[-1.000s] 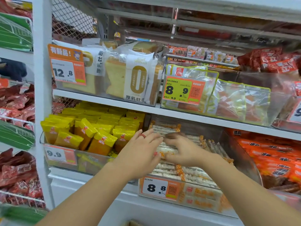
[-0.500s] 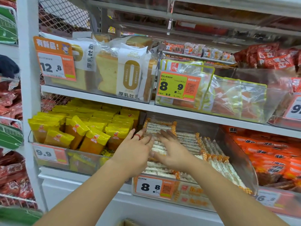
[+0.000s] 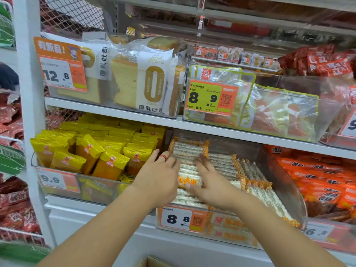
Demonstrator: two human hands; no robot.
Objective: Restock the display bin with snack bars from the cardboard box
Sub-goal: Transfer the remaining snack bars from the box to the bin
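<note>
Cardboard box [image 3: 152, 262] was barely peeking in at the bottom edge, right below the arms. Both hands were in the clear display bin [image 3: 215, 235]. Left hand [image 3: 159, 180] and right hand [image 3: 212, 183] lay flat, fingers straight, pressing on the snack bars [image 3: 189, 182], probably squaring the stack so more fit. Nothing gripped. Further back, yellow packets [image 3: 107, 151] sat alongside, bread loaves [image 3: 134, 79] above.

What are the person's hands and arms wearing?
Not much. The left hand has a red ring on one finger. The right hand wears nothing that shows. Both arms are bare, with no sleeves, gloves, watch or bracelet in view.
</note>
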